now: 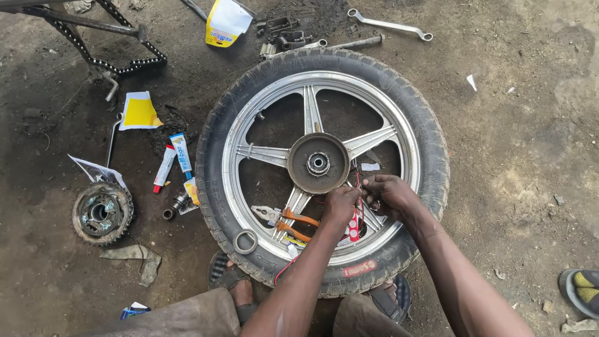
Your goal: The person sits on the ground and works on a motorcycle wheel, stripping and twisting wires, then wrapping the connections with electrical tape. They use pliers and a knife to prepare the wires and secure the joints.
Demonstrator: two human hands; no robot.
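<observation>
Both hands: I see my left hand [340, 203] and right hand [387, 192] meeting just below-right of the hub [318, 163], fingers curled in on something small.
Left hand: closed around thin red wire [359, 187] and a red-and-white piece [354, 226] that hangs beneath it, by my reading.
Right hand: pinched shut on a small ring-like metal part [375, 205]; I cannot tell what it is.
Wheel: the alloy wheel [321, 168] lies flat on the dirt, tyre on, hub plate facing up, my feet under its near edge.
Doing it well: I judge the work is fine fingertip work on the wire, so I would keep both wrists braced on the spoke beside the hub, hold the wire taut with the left and turn only with the right.
Pliers: orange-handled pliers [284, 219] rest on the spokes left of my hands, below-left of the hub, close to reach.
Further out: a loose metal ring [244, 241] on the tyre, tubes [175, 161] and a sprocket [101, 213] well left of the hub, a spanner [390, 25] above it.
Hidden: the wire ends and the joint sit under my fingers; the wire's lower run passes behind my left forearm.
Cut off: a sandalled foot [580, 290] at the right edge belongs to someone else.
</observation>
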